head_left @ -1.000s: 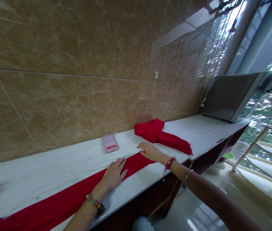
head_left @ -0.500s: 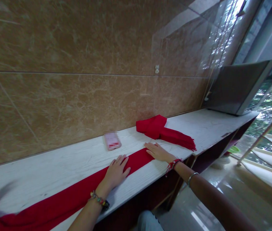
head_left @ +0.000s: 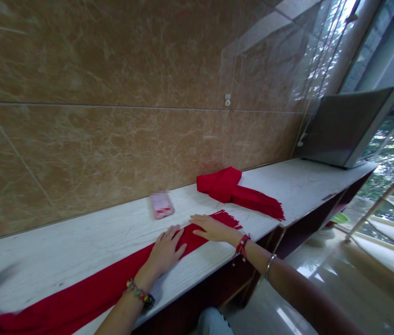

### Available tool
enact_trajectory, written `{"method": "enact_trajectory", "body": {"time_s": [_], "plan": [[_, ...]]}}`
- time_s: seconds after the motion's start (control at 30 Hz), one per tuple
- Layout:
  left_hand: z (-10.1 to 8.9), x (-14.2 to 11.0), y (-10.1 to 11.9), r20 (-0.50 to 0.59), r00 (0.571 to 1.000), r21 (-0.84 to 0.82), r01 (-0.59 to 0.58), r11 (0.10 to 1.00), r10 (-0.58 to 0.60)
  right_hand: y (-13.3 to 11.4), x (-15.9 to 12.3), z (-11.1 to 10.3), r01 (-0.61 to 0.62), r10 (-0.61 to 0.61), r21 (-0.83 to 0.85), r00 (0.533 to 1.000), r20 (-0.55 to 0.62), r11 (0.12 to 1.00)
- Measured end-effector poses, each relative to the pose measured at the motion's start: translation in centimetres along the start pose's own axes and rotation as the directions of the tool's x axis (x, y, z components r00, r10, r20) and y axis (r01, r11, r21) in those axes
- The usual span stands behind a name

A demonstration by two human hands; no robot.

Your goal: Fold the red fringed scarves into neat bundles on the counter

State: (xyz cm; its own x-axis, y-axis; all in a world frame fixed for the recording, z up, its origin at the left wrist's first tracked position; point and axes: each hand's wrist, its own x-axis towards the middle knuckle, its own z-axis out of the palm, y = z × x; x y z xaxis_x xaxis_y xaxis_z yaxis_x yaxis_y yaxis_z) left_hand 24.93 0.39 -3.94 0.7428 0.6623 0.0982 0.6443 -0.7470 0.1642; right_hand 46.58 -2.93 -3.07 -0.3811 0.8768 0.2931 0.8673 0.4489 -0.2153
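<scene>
A long red scarf lies stretched along the white wooden counter, its fringed end at the right. My left hand rests flat on the scarf, fingers stretched out. My right hand lies flat on the same scarf just to the right, close to the fringe, fingers spread. A second red scarf sits folded farther right on the counter, against the wall.
A small pink object lies on the counter near the brown marble wall. A grey box-shaped appliance stands at the counter's far right end. Beyond the counter edge are a shiny floor and a railing.
My right hand slid leftward along the scarf toward my left hand, uncovering the fringed end. My left hand stayed in place.
</scene>
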Motion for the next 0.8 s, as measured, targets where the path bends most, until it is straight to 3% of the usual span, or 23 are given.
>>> {"method": "enact_trajectory", "body": {"time_s": [0.17,0.33,0.53,0.67,0.8], "plan": [[-0.2,-0.1,0.2,-0.018,1.0,0.004,0.004,1.0,-0.004,-1.2,-0.1,1.9,-0.041,0.04,-0.007,0.999,-0.016,0.999],[-0.8,-0.3,0.8,0.033,0.999,0.017,0.024,1.0,-0.024,-1.0,-0.2,1.9,-0.029,0.028,-0.038,0.999,-0.021,0.999],[-0.7,-0.6,0.6,0.017,0.999,0.015,0.038,0.999,-0.039,-1.0,-0.1,2.1,-0.036,0.035,-0.034,0.999,-0.006,0.999],[-1.2,-1.8,-0.9,0.035,0.998,0.03,0.059,0.998,-0.06,-0.7,-0.1,2.3,-0.032,0.031,-0.022,0.999,-0.016,0.999],[-2.0,-5.1,-4.0,0.04,0.992,0.062,0.117,0.991,-0.12,-0.3,-0.1,2.6,-0.031,0.031,-0.007,0.999,-0.019,1.0]]}}
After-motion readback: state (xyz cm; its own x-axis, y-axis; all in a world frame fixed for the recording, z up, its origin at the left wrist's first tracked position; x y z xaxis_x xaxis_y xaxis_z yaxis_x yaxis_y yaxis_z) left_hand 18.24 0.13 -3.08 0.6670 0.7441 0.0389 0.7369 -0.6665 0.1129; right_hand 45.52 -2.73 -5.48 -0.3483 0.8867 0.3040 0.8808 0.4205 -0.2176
